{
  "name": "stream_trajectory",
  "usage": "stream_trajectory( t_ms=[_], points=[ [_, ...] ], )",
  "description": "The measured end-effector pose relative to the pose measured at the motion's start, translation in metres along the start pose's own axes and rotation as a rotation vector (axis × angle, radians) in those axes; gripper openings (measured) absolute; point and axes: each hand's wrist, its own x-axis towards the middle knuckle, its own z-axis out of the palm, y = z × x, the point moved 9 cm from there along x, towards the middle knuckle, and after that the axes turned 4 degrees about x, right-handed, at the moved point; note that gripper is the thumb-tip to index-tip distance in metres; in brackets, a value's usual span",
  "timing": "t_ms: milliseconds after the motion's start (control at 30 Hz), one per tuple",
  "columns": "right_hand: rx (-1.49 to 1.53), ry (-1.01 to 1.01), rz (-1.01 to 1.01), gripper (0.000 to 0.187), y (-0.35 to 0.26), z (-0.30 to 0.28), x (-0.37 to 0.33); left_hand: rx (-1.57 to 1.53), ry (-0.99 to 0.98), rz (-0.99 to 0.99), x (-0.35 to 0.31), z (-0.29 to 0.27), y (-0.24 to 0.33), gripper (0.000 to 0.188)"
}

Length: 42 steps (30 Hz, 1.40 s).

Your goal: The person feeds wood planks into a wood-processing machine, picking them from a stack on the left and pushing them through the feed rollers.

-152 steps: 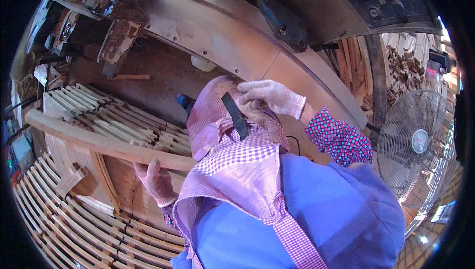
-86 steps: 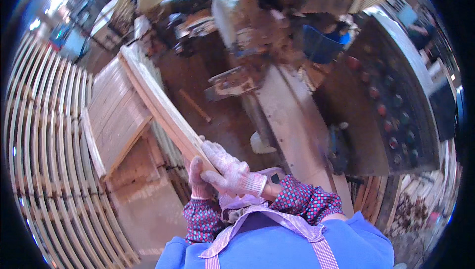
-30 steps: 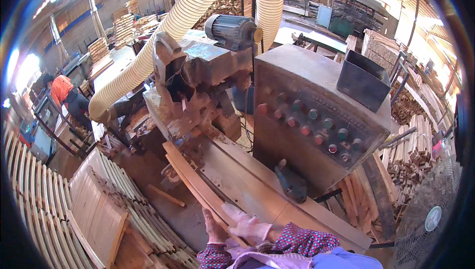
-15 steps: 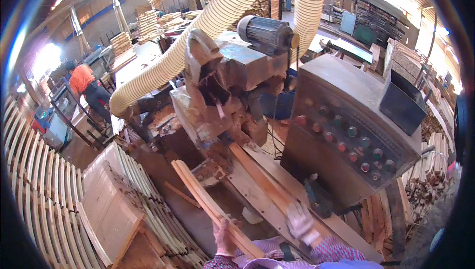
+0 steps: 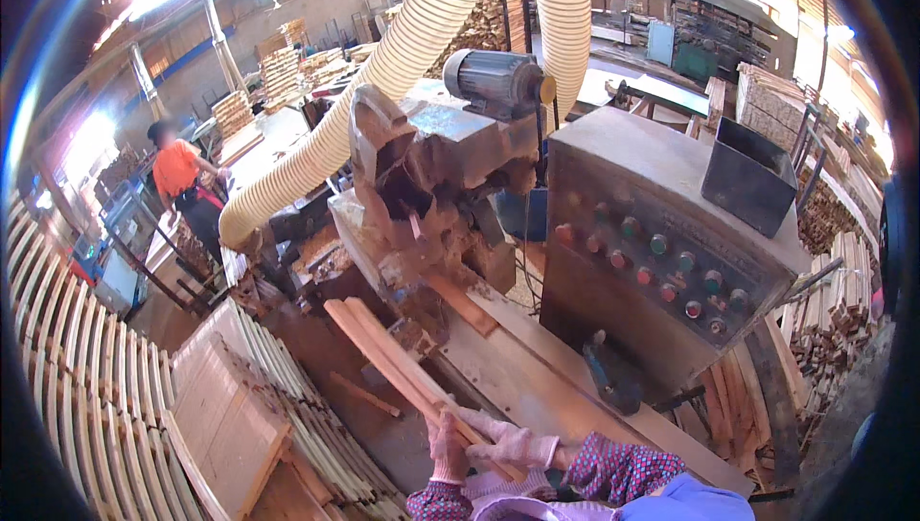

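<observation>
Two long wooden strips (image 5: 388, 353), side by side, slant up and left from my body. My gloved left hand (image 5: 447, 449) is wrapped round them near their lower end. Across to the same strips reaches my gloved right hand (image 5: 513, 444), its fingers closed on them just beside the left. Another wooden strip (image 5: 465, 305) lies on the machine's flat bed (image 5: 522, 368), its far end under the dusty cutting head (image 5: 412, 195). Neither hand touches that strip.
A control cabinet (image 5: 661, 224) with several buttons stands right of the bed. Ribbed dust hoses (image 5: 383, 70) rise from the machine behind its motor (image 5: 494, 75). Stacked strips (image 5: 86, 358) fill the left side. A person in orange (image 5: 177, 171) stands at far left.
My right hand has left the strip on the bed and moved left onto the held strips. The bed strip has slid farther under the cutting head. The view has shifted slightly.
</observation>
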Motion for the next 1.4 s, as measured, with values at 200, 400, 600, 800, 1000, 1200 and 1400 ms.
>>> stream_trajectory(
  t_ms=[200, 400, 600, 800, 1000, 1200, 1400],
  points=[
    [-0.31, 0.296, -0.014, 0.064, -0.002, -0.049, -0.128, -0.079, 0.017, -0.048, -0.016, 0.024, -0.018, 0.048],
    [-1.075, 0.314, 0.091, 0.056, 0.042, -0.064, -0.177, -0.051, 0.11, -0.067, -0.014, -0.011, -0.029, 0.05],
    [-1.308, 0.24, -0.067, 0.063, 0.1, -0.113, 0.065, 0.016, 0.086, -0.07, -0.014, -0.026, -0.031, 0.062],
    [-0.721, 0.273, 0.042, 0.054, 0.071, -0.107, 0.178, -0.033, 0.165, 0.037, 0.0, -0.035, 0.01, 0.055],
    [0.106, -0.085, 0.109, 0.072, 0.002, 0.014, 0.01, 0.307, 0.053, 0.013, 0.006, -0.02, -0.031, 0.067],
    [-0.537, 0.176, 0.335, 0.071, 0.041, -0.038, -0.139, 1.018, 0.423, 0.363, -0.051, -0.139, 0.111, 0.07],
    [-1.215, 0.213, 0.061, 0.061, 0.088, -0.063, -0.198, 1.539, 1.354, -0.091, -0.122, -0.437, 0.313, 0.096]
  ],
)
